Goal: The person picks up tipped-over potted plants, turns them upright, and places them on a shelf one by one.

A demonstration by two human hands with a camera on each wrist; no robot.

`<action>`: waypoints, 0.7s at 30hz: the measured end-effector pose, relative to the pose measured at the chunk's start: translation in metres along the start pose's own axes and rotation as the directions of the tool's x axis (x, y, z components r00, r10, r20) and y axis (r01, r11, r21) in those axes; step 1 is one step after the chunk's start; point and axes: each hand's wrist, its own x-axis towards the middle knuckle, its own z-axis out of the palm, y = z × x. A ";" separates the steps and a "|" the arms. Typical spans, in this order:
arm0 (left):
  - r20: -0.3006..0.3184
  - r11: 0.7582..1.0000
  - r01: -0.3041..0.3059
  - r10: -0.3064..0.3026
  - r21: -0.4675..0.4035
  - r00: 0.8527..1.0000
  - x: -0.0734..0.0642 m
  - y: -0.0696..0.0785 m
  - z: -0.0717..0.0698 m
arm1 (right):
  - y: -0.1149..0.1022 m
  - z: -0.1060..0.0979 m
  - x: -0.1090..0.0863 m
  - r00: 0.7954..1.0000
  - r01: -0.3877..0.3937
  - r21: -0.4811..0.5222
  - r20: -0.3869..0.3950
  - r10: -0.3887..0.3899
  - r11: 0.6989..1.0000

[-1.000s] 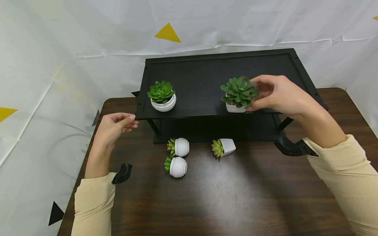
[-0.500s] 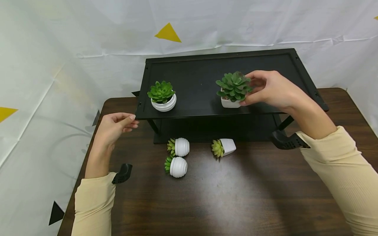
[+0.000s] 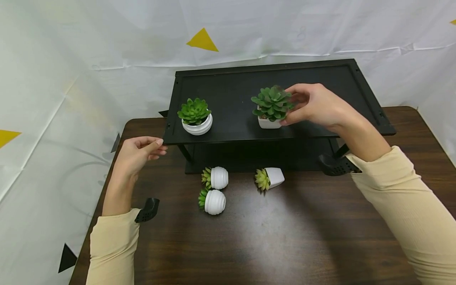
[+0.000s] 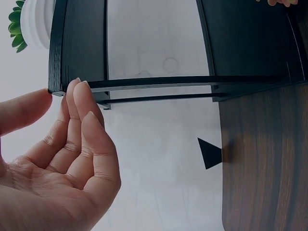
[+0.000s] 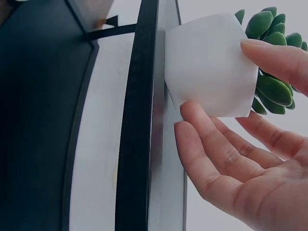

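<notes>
In the head view my right hand (image 3: 315, 106) holds a potted succulent (image 3: 271, 103) with dark green leaves, on the top board of a black two-tier shelf (image 3: 231, 85). The right wrist view shows the thumb on one side of its white square pot (image 5: 209, 65) and the fingertips on another. The pot's base is at the board's surface. With thumb and fingertips, my left hand (image 3: 137, 154) pinches the shelf's front left corner; the left wrist view shows the thumb (image 4: 26, 111) on top and the fingers below. A bright green succulent (image 3: 194, 111) in a round white pot stands upright near that corner.
On the brown wooden table (image 3: 249, 245), before the shelf, two round white potted succulents (image 3: 219, 177) (image 3: 215, 202) lie on their sides. To their right a square white potted succulent (image 3: 274, 176) lies tipped over. A white sheet (image 3: 142, 31) hangs behind.
My right hand has moved left along the top board with the dark green succulent, closer to the round potted one. My left hand has stayed at the shelf corner.
</notes>
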 end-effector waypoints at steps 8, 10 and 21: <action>-0.004 1.000 0.001 -0.001 0.001 1.000 0.000 0.000 0.000 | -0.002 0.006 0.008 0.999 0.024 0.074 0.037 -0.026 0.997; -0.005 1.000 0.002 -0.002 -0.001 1.000 0.000 0.001 0.000 | -0.003 0.007 0.010 0.998 0.020 0.096 0.050 -0.025 0.995; -0.007 1.000 -0.001 0.001 -0.005 1.000 0.001 0.001 0.000 | -0.006 0.014 0.017 0.995 0.034 0.146 0.091 -0.048 0.989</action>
